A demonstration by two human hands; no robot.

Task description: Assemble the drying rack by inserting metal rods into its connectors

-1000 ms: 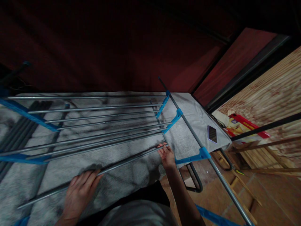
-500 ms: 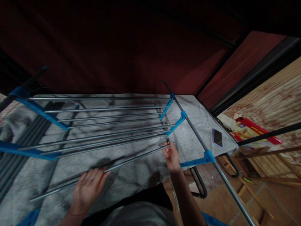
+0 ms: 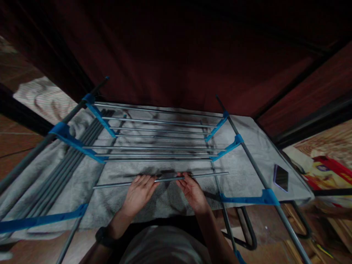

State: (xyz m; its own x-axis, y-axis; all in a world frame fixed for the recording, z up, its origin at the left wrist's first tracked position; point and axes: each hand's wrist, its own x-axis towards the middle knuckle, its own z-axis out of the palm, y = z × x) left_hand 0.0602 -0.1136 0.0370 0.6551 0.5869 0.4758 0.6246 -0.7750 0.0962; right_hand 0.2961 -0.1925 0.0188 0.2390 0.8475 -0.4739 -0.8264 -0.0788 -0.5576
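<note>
A loose grey metal rod (image 3: 203,175) lies crosswise in front of me, held in both hands. My left hand (image 3: 141,192) is closed round it left of its middle, palm down. My right hand (image 3: 191,189) grips it just right of the middle with fingers and thumb. Both rod ends are free. Beyond it stands a rack frame with blue plastic brackets (image 3: 216,154), several thin crossbars (image 3: 162,149) between them, and thicker side poles (image 3: 253,161). The nearest blue brackets, at left (image 3: 44,221) and right (image 3: 244,200), have no crossbar between them.
Several spare grey poles (image 3: 66,165) lie on the grey cloth (image 3: 121,209) at left. A phone (image 3: 281,178) rests at the right end of the cloth. Past it is a red and yellow package (image 3: 328,168). A dark red panel (image 3: 170,73) rises behind the rack.
My view has swung left. The rod has come nearly level from a steep slant, and my hands have moved closer together along it, my right hand leaving its right end.
</note>
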